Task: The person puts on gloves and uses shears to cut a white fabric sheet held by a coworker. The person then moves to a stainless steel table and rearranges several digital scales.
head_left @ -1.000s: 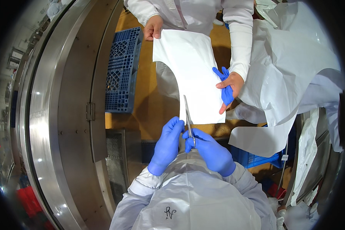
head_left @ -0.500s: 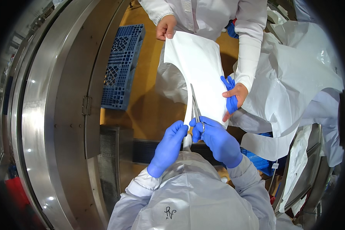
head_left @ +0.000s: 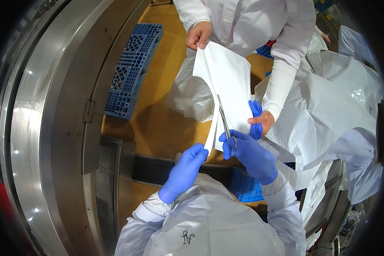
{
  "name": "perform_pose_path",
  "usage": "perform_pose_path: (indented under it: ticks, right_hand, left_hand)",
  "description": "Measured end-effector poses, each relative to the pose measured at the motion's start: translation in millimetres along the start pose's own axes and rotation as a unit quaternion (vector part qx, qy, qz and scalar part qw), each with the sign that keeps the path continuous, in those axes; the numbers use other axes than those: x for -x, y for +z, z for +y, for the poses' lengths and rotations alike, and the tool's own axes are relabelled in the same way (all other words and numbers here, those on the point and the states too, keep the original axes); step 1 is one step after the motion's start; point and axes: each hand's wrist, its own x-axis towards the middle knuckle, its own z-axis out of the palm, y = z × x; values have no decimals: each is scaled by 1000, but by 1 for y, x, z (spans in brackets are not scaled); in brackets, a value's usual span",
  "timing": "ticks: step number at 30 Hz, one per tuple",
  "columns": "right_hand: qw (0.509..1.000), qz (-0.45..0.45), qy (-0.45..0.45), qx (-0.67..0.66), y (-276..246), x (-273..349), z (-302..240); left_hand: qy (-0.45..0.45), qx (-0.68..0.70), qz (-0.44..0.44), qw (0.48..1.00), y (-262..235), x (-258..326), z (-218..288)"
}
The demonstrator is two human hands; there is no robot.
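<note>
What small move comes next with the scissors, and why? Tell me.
Probably another snip forward. The scissors in the right hand sit partway up the white sheet, the left hand holds the cut strip, and a co-worker's hands stretch the uncut part ahead.

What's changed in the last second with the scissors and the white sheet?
The scissors in the right hand have cut farther up into the white sheet, away from the wearer. The left hand now pinches the freed strip at the near edge. The co-worker's bare hands hold the sheet's far and right edges as before.
</note>
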Motion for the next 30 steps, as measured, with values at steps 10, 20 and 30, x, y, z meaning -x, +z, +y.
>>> perform_pose_path:
  ticks: [10,20,30]
  right_hand:
    - [982,3,99,-160,12,-5,11]
    - [989,10,91,-115,13,-16,8]
    - [970,-218,-81,67,-58,-81,-15]
  left_hand:
    - [-12,6,-14,1000,-1,7,8]
    - [-8,15,-27,999,-2,7,6]
    - [10,13,-21,1000,-6,5,7]
